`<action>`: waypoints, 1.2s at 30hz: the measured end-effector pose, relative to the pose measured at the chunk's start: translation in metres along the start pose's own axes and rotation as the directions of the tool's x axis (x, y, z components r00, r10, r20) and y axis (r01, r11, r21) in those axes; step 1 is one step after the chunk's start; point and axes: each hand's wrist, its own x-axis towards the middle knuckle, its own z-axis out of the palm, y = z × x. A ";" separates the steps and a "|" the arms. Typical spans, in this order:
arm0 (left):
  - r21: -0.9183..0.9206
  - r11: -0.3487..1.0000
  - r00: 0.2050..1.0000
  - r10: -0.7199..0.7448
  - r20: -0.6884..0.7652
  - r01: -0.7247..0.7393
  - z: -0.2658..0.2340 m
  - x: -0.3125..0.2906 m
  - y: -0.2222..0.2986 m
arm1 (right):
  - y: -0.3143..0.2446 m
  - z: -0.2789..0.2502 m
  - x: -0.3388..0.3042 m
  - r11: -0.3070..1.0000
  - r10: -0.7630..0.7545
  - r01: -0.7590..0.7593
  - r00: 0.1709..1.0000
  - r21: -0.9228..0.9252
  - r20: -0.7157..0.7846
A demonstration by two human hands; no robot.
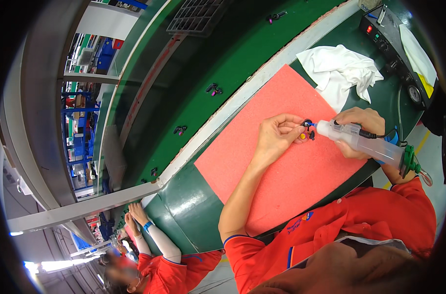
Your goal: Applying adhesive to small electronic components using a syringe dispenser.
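My left hand pinches a small black part with a yellow and pink piece on it, above the pink foam mat. In my right hand is a translucent glue dispensing syringe with a green cap at its back end. Its blue tip points at the small part, touching it or very close; I cannot tell which. A black cable runs along the syringe barrel. The pink foam mat lies on the green table beneath both hands.
A white cloth lies crumpled beyond the mat. At the far right stands a black dispenser box with knobs and a gauge. Several small black parts sit on the green conveyor. A co-worker's arms are at lower left.
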 end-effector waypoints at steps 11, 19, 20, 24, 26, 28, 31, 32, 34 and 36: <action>-0.032 0.999 1.000 0.005 0.012 -0.005 -0.002 0.001 0.001 | 0.000 -0.009 -0.003 0.996 0.029 -0.032 0.999 0.084 0.034; -0.141 0.960 0.969 -0.232 0.088 0.243 -0.022 -0.004 0.035 | 0.004 -0.018 -0.013 0.995 -0.040 0.051 0.990 0.081 -0.135; -0.083 0.957 0.960 -0.278 0.026 0.279 -0.029 -0.002 0.036 | 0.002 -0.020 -0.015 0.993 0.000 0.018 0.990 0.119 -0.145; 0.044 0.943 0.939 -0.325 -0.115 0.331 -0.032 -0.006 0.040 | -0.002 -0.023 -0.017 0.983 0.057 -0.032 0.989 0.179 -0.138; 0.060 0.965 0.963 -0.247 -0.106 0.255 -0.022 -0.013 0.038 | -0.002 -0.025 -0.016 0.993 0.011 -0.002 0.997 0.115 -0.079; 0.053 0.982 0.979 -0.173 -0.108 0.180 -0.015 -0.017 0.030 | -0.003 -0.024 -0.012 0.990 -0.017 0.028 0.997 0.140 -0.079; 0.032 0.999 0.995 -0.019 -0.096 0.022 -0.002 -0.018 0.014 | -0.001 -0.024 -0.007 0.981 -0.071 0.084 0.994 0.172 -0.079; -0.006 1.000 0.994 0.005 -0.107 -0.006 0.002 -0.019 0.009 | -0.001 -0.024 -0.008 0.985 -0.064 0.073 0.996 0.156 -0.064; -0.083 0.995 0.990 0.053 -0.133 -0.064 0.006 -0.019 0.002 | 0.000 -0.024 -0.009 0.991 -0.050 0.053 0.998 0.121 -0.031; -0.088 0.995 0.992 0.034 -0.123 -0.045 0.003 -0.017 -0.002 | 0.001 -0.022 -0.011 0.993 -0.039 0.043 0.999 0.109 -0.035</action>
